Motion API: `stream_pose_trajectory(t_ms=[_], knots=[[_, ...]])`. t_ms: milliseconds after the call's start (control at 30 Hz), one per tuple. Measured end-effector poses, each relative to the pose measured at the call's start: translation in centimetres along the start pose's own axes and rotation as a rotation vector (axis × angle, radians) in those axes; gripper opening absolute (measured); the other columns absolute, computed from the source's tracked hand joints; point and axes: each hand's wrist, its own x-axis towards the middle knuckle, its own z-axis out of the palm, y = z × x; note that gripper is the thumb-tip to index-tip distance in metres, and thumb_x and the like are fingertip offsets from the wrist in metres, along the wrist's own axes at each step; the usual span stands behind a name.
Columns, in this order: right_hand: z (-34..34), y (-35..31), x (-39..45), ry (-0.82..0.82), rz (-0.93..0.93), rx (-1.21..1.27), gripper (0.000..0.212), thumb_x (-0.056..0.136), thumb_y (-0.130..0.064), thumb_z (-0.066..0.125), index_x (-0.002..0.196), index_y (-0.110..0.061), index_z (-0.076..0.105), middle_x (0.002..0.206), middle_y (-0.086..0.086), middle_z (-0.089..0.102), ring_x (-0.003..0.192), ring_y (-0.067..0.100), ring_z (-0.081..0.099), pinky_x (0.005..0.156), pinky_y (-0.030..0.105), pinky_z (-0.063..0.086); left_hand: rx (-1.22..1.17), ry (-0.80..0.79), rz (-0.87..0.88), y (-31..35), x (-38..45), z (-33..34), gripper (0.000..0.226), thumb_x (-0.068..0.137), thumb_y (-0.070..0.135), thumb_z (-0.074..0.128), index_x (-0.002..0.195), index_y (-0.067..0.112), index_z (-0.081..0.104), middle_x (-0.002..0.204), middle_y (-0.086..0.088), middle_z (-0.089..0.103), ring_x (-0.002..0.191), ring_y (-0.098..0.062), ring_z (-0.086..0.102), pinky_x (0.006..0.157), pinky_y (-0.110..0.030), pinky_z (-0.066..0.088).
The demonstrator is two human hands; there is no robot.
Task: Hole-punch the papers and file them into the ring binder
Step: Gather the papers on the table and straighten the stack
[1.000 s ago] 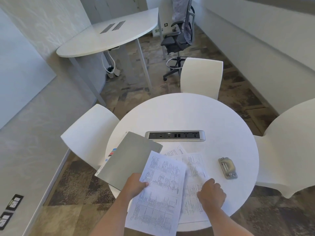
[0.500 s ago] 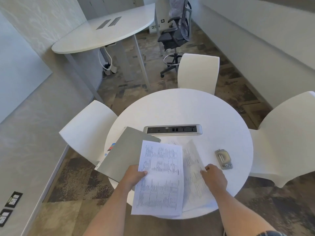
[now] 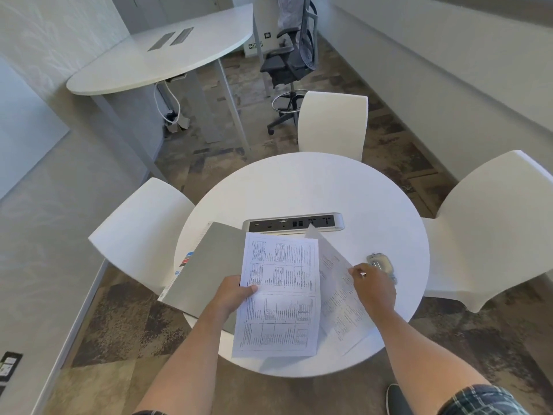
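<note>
My left hand (image 3: 232, 295) grips the left edge of a printed sheet (image 3: 279, 298), held flat above the round white table (image 3: 314, 190). My right hand (image 3: 374, 287) pinches the right edge of a second printed sheet (image 3: 338, 292), which is lifted and tilted up on its side. A closed grey ring binder (image 3: 206, 265) lies at the table's left edge, partly under the left hand. A small grey hole punch (image 3: 381, 263) sits on the table just beyond the right hand, partly hidden by it.
A silver power socket strip (image 3: 293, 224) is set into the table's middle. Three white chairs (image 3: 332, 124) stand around the table at left, back and right. A curved white desk (image 3: 167, 52) and a black office chair (image 3: 291, 59) stand farther back.
The right hand has lifted the second sheet off the table and tilted it upright. The left hand's sheet has turned straighter. The camera view has shifted.
</note>
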Motion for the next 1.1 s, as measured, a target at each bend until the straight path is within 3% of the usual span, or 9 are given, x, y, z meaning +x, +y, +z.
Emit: stream_pose_trajectory(t_ms=[133, 300, 367, 467, 567, 700, 833, 933, 1100], knots=[[0.1, -0.9, 1.0, -0.054, 0.023, 0.328, 0.013, 0.100, -0.026, 0.061, 0.100, -0.015, 0.068, 0.093, 0.005, 0.074, 0.080, 0.021, 0.067, 0.065, 0.030, 0.047, -0.103, -0.024, -0.065, 0.2, 0.0, -0.4, 0.024, 0.087, 0.019, 0.074, 0.110, 0.012, 0.074, 0.107, -0.006, 0.077, 0.100, -0.028, 0.072, 0.088, -0.044, 0.058], [0.0, -2.6, 1.0, -0.276, 0.077, 0.621, 0.012, 0.099, -0.026, 0.064, 0.099, -0.015, 0.069, 0.089, 0.003, 0.078, 0.077, 0.022, 0.071, 0.073, 0.037, 0.056, -0.260, -0.060, -0.125, -0.9, 1.7, -1.8, 0.065, 0.063, 0.038, 0.088, 0.120, 0.013, 0.071, 0.112, -0.012, 0.076, 0.111, -0.042, 0.068, 0.096, -0.055, 0.045], [0.2, -2.9, 0.8, -0.401, 0.082, 0.675, 0.017, 0.098, -0.026, 0.065, 0.101, -0.010, 0.070, 0.096, 0.010, 0.078, 0.081, 0.024, 0.072, 0.075, 0.039, 0.058, -0.336, -0.076, -0.151, -0.1, 0.9, -1.8, 0.060, 0.072, 0.035, 0.087, 0.123, 0.011, 0.068, 0.117, -0.013, 0.074, 0.116, -0.044, 0.064, 0.097, -0.053, 0.046], [0.5, -3.4, 0.6, -0.570, 0.105, 0.760, 0.020, 0.094, -0.027, 0.065, 0.096, -0.007, 0.066, 0.098, 0.018, 0.074, 0.085, 0.029, 0.069, 0.083, 0.046, 0.054, -0.477, -0.126, -0.202, 1.4, -0.8, -1.3, 0.034, 0.095, 0.010, 0.064, 0.128, 0.004, 0.061, 0.123, -0.017, 0.070, 0.118, -0.039, 0.065, 0.099, -0.060, 0.049], [0.4, -4.4, 0.0, -0.660, 0.171, 0.825, 0.016, 0.099, -0.020, 0.059, 0.087, -0.011, 0.062, 0.089, 0.013, 0.070, 0.075, 0.026, 0.066, 0.072, 0.035, 0.054, -0.577, -0.212, -0.216, 1.4, -1.4, -1.0, 0.034, 0.096, 0.008, 0.059, 0.131, 0.007, 0.060, 0.129, -0.017, 0.067, 0.122, -0.038, 0.062, 0.101, -0.063, 0.046], [0.4, -4.8, -0.2, -0.730, 0.194, 0.925, 0.014, 0.098, -0.020, 0.056, 0.092, -0.007, 0.060, 0.095, 0.016, 0.066, 0.077, 0.026, 0.063, 0.072, 0.034, 0.050, -0.687, -0.259, -0.114, 1.7, -1.1, -1.2, 0.043, 0.092, 0.010, 0.063, 0.135, 0.004, 0.059, 0.135, -0.016, 0.063, 0.129, -0.035, 0.057, 0.103, -0.053, 0.048], [0.6, -5.4, -0.1, -0.821, 0.239, 0.966, 0.019, 0.099, -0.024, 0.055, 0.102, -0.007, 0.064, 0.101, 0.019, 0.068, 0.088, 0.033, 0.066, 0.083, 0.043, 0.054, -0.785, -0.239, -0.106, 2.5, -0.9, -1.4, 0.052, 0.086, 0.014, 0.068, 0.136, 0.002, 0.059, 0.138, -0.016, 0.061, 0.121, -0.033, 0.061, 0.091, -0.046, 0.056], [0.9, -6.0, 0.0, -0.793, 0.240, 0.920, 0.019, 0.100, -0.025, 0.056, 0.092, -0.008, 0.060, 0.096, 0.020, 0.068, 0.080, 0.033, 0.067, 0.077, 0.043, 0.056, -0.788, -0.203, -0.103, 3.0, -0.8, -1.4, 0.051, 0.085, 0.017, 0.069, 0.134, 0.003, 0.061, 0.129, -0.016, 0.066, 0.110, -0.032, 0.066, 0.086, -0.044, 0.058], [0.6, -6.3, 0.4, -0.526, 0.136, 0.680, 0.027, 0.102, -0.031, 0.057, 0.085, -0.011, 0.059, 0.092, 0.015, 0.072, 0.078, 0.028, 0.067, 0.074, 0.041, 0.054, -0.818, -0.231, -0.057, 4.0, -1.2, -2.1, 0.045, 0.086, 0.019, 0.067, 0.128, 0.002, 0.064, 0.116, -0.020, 0.069, 0.098, -0.037, 0.068, 0.080, -0.047, 0.058]])
